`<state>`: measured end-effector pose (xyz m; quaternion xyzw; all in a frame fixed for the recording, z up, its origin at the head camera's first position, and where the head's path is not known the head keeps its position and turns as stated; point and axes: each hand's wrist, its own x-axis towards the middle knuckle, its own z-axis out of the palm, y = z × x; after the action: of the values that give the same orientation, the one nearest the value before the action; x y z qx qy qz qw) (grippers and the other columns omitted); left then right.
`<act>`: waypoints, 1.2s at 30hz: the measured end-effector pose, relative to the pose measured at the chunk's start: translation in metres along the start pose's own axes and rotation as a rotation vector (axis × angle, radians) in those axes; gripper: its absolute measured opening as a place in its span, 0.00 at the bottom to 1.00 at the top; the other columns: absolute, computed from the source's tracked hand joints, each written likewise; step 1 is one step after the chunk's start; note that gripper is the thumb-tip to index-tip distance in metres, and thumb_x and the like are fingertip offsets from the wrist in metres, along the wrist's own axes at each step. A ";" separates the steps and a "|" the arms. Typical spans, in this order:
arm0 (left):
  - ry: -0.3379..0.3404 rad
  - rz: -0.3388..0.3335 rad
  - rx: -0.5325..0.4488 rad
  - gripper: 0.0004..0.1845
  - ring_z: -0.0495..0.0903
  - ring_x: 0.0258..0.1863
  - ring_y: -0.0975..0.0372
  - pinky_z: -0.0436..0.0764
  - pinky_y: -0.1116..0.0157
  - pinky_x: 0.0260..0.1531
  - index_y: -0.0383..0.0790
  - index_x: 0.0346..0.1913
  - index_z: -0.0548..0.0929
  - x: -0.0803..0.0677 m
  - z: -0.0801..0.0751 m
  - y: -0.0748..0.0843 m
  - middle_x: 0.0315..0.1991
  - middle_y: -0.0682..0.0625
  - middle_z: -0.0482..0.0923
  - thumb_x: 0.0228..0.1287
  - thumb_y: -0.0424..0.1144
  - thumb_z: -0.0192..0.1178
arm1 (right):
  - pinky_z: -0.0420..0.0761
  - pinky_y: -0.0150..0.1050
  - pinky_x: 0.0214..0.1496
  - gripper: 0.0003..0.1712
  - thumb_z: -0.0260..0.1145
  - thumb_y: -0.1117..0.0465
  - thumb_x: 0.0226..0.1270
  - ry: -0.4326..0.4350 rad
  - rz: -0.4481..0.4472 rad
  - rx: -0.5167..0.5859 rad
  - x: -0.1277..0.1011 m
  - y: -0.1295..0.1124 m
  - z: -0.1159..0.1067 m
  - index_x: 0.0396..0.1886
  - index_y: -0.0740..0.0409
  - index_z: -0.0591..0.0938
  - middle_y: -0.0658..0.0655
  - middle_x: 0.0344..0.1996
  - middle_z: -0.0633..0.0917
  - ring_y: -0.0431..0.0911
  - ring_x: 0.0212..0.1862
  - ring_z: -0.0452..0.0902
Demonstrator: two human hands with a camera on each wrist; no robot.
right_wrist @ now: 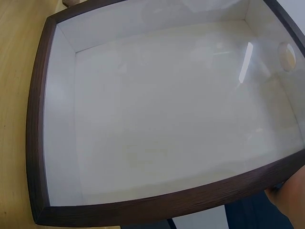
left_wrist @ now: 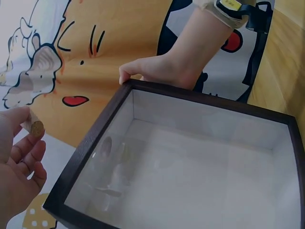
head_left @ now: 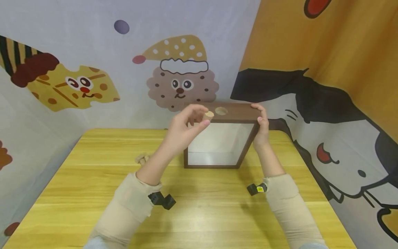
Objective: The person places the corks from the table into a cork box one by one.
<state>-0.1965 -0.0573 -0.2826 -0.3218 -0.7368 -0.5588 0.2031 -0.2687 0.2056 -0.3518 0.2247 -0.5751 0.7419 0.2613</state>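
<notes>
A dark brown shadow-box frame (head_left: pixel 243 113) with a clear front and white inside stands upright on the table. A round hole (head_left: pixel 221 111) opens in its top side. My left hand (head_left: pixel 185 128) is raised by the top left of the frame and pinches a small cork (head_left: pixel 208 116) between thumb and fingers, just left of the hole. The cork's brown end (left_wrist: pixel 36 127) shows in the left wrist view. At the top right corner, my right hand (head_left: pixel 262 129) grips the frame, fingers over its edge. In the right wrist view, the white interior (right_wrist: pixel 157 114) holds nothing visible.
Several small cork-coloured pieces (head_left: pixel 143 158) lie on the yellow wooden table (head_left: pixel 93 180), left of the frame and partly behind my left forearm. A printed cloth (head_left: pixel 124 69) with cartoon figures hangs behind the table. Black wrist cameras (head_left: pixel 163 200) sit on both sleeves.
</notes>
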 end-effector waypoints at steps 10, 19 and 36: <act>-0.035 -0.027 -0.091 0.14 0.77 0.33 0.61 0.76 0.64 0.29 0.39 0.48 0.77 0.040 0.009 -0.001 0.38 0.52 0.81 0.61 0.35 0.66 | 0.66 0.41 0.45 0.37 0.55 0.43 0.58 0.009 -0.002 0.021 -0.001 -0.002 0.003 0.59 0.66 0.70 0.57 0.51 0.74 0.48 0.48 0.68; -0.058 -0.065 -0.016 0.12 0.77 0.33 0.64 0.78 0.66 0.34 0.40 0.44 0.77 0.067 0.019 -0.011 0.34 0.54 0.81 0.59 0.34 0.68 | 0.66 0.41 0.44 0.28 0.53 0.44 0.58 0.014 0.008 -0.003 -0.001 -0.001 0.002 0.55 0.50 0.76 0.57 0.51 0.74 0.48 0.48 0.68; -0.211 -0.251 0.180 0.13 0.78 0.33 0.65 0.78 0.69 0.35 0.40 0.43 0.78 0.079 0.027 -0.018 0.34 0.54 0.80 0.57 0.36 0.69 | 0.65 0.41 0.46 0.30 0.53 0.44 0.58 0.019 0.003 -0.004 -0.001 -0.002 0.003 0.56 0.55 0.75 0.56 0.51 0.74 0.48 0.49 0.67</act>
<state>-0.2633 -0.0147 -0.2511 -0.2648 -0.8355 -0.4745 0.0816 -0.2662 0.2034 -0.3503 0.2165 -0.5746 0.7431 0.2662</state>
